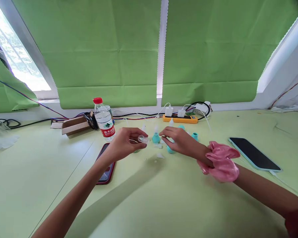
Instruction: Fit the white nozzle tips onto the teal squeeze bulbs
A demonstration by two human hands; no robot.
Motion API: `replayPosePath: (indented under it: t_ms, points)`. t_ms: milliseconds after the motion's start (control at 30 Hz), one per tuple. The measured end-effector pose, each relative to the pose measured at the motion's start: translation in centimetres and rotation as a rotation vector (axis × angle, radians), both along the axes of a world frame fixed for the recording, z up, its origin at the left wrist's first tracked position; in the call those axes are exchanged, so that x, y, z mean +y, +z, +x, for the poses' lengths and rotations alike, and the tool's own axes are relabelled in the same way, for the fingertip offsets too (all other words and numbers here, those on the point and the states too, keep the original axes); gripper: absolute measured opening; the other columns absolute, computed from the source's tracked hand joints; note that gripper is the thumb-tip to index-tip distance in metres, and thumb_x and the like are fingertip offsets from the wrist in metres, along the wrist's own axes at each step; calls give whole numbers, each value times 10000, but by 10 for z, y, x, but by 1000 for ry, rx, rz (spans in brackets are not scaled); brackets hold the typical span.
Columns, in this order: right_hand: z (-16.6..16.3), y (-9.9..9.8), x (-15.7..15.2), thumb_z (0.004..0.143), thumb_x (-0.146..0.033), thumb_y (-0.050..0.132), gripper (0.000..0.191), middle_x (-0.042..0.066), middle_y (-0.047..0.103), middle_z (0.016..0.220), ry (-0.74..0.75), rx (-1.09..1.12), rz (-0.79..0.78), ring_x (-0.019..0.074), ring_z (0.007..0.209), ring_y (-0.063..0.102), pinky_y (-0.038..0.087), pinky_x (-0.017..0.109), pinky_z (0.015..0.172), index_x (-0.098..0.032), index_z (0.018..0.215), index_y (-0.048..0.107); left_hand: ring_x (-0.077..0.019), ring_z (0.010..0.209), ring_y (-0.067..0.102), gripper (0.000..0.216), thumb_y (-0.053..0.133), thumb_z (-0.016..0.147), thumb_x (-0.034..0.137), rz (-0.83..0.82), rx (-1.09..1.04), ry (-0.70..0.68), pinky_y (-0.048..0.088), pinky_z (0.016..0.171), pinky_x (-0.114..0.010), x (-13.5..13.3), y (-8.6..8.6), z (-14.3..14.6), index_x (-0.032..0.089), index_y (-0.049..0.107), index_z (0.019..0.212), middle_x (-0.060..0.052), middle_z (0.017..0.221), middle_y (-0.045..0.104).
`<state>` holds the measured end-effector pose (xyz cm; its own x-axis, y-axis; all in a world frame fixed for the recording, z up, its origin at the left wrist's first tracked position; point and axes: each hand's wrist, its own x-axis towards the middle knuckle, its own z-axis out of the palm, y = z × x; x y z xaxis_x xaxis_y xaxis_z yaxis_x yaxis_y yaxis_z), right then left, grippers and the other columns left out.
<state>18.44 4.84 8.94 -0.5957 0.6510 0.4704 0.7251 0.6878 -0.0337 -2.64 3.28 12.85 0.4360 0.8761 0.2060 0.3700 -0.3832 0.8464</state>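
My left hand (126,140) pinches a small clear plastic cap (143,139) between thumb and fingers, above the table. My right hand (177,138), with a pink scrunchie (221,162) on its wrist, has thumb and fingertips brought together; anything between them is too small to make out. Between the hands stands a teal rubber bulb with a clear pointed tip (156,137). A short clear tube (158,145) and a whitish pointed piece (160,155) lie in front of it. Another teal bulb (171,150) is partly hidden under my right hand, and a teal open-necked piece (194,136) sits behind it.
A water bottle with a red cap (105,122) stands at left, near an open cardboard box (75,126). A phone (106,167) lies beside my left forearm; another phone (254,153) charges at right. An orange power strip (180,119) and cables run along the back.
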Motion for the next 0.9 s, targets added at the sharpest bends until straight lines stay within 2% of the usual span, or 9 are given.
replayPosePath:
  t_ms: [67,133,267,367,467,600,700,800,900]
  points:
    - [-11,3,5,797,-135,429,180,99,599,867,-65,-193,-82,205,810,567,426,293,673,-140,892,581,-178,684,621,242,661,583,185,-48,-48,-33,504,635,-290,1,-2,0,131,603,812,-53,722,651]
    - [-25,-3,11,771,-122,450,169,111,610,826,-120,-350,-168,226,777,582,432,299,632,-130,861,593,-179,683,624,225,678,559,177,-89,-88,-71,505,629,-298,2,-4,1,135,562,747,-50,719,650]
    - [-45,-24,24,668,-68,542,159,121,622,742,-189,-421,-234,241,674,600,430,287,536,-114,804,609,-172,658,626,258,688,553,187,-120,-121,-97,498,593,-280,0,-2,1,151,463,674,-40,686,647]
    - [-46,-32,31,667,-57,537,223,121,621,812,-198,-427,-246,239,722,594,427,284,553,-133,867,597,-163,621,628,287,643,629,231,-157,-106,-157,493,569,-260,-4,4,1,146,483,852,-34,652,636]
    - [-40,-31,30,695,-62,496,196,115,612,826,-185,-419,-242,228,751,582,417,286,581,-142,847,591,-116,498,591,329,533,737,301,-165,-49,-214,466,489,-216,-8,8,2,146,465,1019,-9,597,604]
    - [-30,-21,9,748,-194,464,172,104,602,806,-154,-376,-219,233,747,570,393,297,589,-129,877,558,-68,414,489,234,480,767,343,-97,67,-207,394,407,-168,-8,6,3,137,541,859,25,506,528]
    - [-18,-18,-19,740,-218,468,213,62,596,842,2,-290,-248,188,746,558,373,260,596,-155,937,517,-71,460,497,175,525,735,300,-56,85,-184,407,449,-178,-5,0,3,153,505,829,19,566,547]
    - [-4,-26,-39,717,-173,476,186,44,588,812,131,-259,-313,153,679,541,342,237,553,-162,898,518,-84,503,524,159,526,723,262,-48,80,-168,423,481,-200,0,-6,4,169,447,825,-3,665,587]
    - [8,-39,-42,713,-134,474,158,49,578,794,102,-312,-292,160,675,537,333,244,544,-155,861,525,-91,512,527,142,504,729,254,-54,97,-165,420,487,-210,2,-12,6,180,413,808,-6,677,598]
